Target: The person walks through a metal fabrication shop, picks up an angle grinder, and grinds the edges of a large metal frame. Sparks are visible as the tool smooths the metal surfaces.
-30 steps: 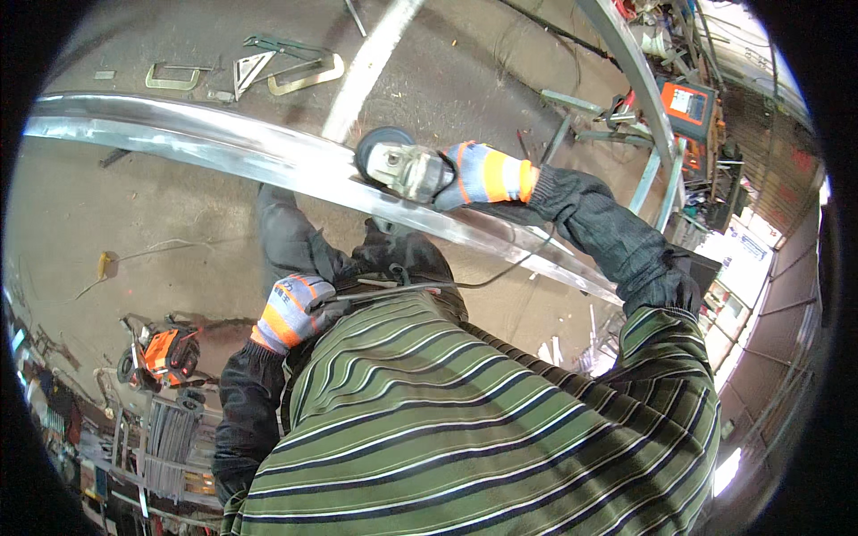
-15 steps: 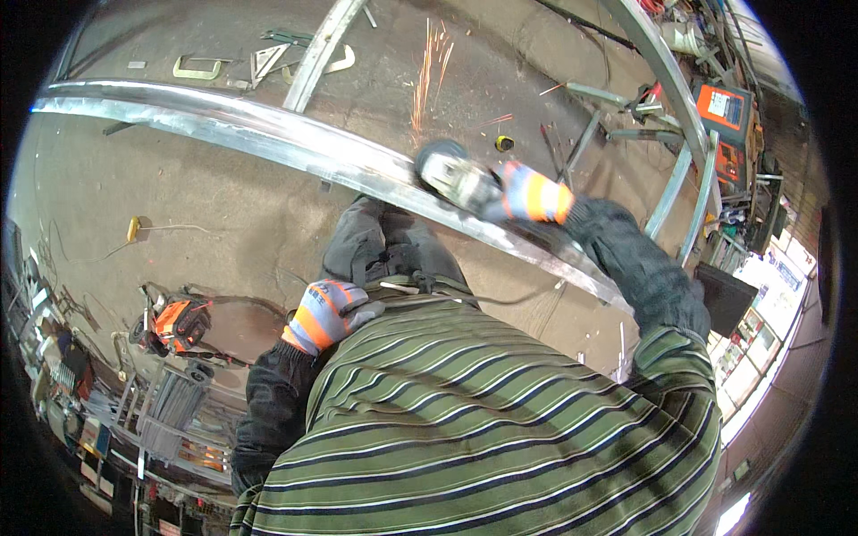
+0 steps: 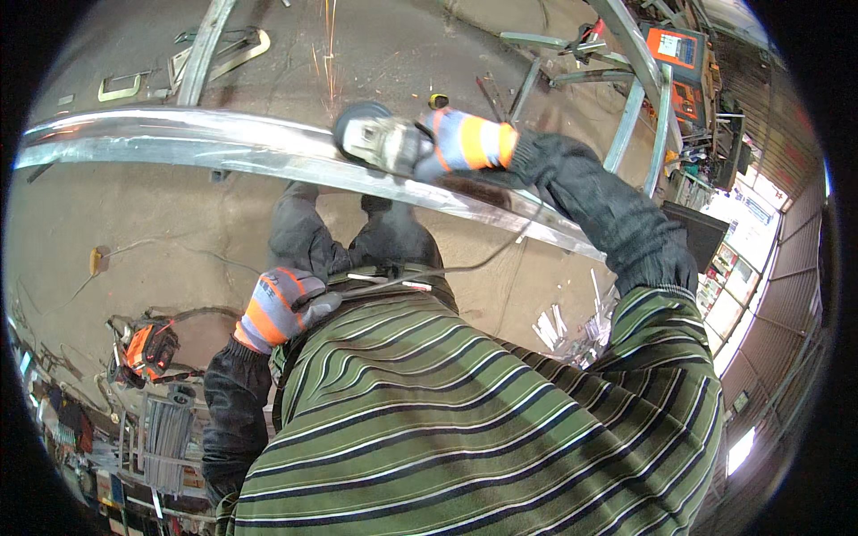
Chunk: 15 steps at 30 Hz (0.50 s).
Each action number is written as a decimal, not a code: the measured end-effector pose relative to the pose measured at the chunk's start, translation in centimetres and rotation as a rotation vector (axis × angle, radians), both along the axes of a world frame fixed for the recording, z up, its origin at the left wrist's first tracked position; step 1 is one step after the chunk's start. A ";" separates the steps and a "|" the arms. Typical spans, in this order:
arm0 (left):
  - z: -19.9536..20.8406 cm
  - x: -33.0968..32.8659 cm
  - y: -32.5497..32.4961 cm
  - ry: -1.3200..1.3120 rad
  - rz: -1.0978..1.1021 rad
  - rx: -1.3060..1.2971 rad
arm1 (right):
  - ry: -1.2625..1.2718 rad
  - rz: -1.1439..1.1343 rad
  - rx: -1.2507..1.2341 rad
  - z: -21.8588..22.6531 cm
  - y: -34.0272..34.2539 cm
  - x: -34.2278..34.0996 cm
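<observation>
The head view shows the right hand (image 3: 463, 140) wrapped around the body of an angle grinder (image 3: 382, 146), which sits over the far edge of a long metal beam (image 3: 237, 161). Sparks (image 3: 330, 54) streak away beyond that edge, so the step in hand appears to be grinding the beam's surface. The next move would call for a firm grip, an even disc angle and steady travel along the metal. The left hand (image 3: 284, 310) is bent at the waist beside the striped shirt (image 3: 429, 402); a dark cord (image 3: 487, 266) runs up to its fingers, and I cannot tell whether they grasp it.

The grinder's head points left and slightly away from the person, its rear end toward the right hand; its long axis lies roughly along the beam. The beam spans crosswise in front of the person, its right end slanting nearer, its curve perhaps partly the lens's bending.
</observation>
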<state>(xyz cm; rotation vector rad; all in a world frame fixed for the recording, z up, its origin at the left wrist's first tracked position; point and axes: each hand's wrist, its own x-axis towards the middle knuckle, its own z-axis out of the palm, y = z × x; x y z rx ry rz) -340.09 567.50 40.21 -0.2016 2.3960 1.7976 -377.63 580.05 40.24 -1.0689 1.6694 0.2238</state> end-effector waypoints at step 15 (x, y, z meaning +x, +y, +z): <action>0.9 -9.3 18.9 -0.137 -0.120 -0.141 | -0.023 -0.168 0.000 0.1 32.2 -9.4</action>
